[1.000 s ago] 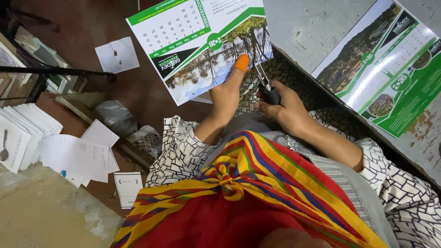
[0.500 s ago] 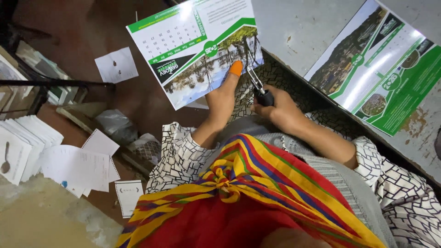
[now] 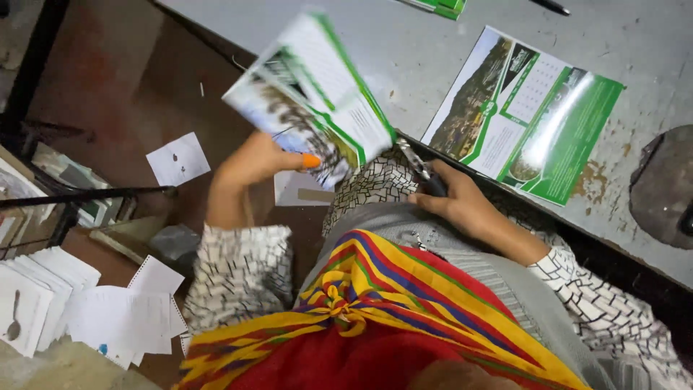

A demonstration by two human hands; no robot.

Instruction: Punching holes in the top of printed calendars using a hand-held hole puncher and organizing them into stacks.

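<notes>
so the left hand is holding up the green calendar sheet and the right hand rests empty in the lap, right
Not quite: the right hand is not empty. The head view shows it gripping a dark-handled metal tool, possibly scissors or pliers. The left hand does hold up the green calendar sheet.

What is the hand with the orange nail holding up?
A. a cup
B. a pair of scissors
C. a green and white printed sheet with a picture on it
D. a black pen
C: the left hand grips a green and white printed sheet, blurred and raised off the grey table; the right hand holds a dark-handled metal tool instead.
</notes>
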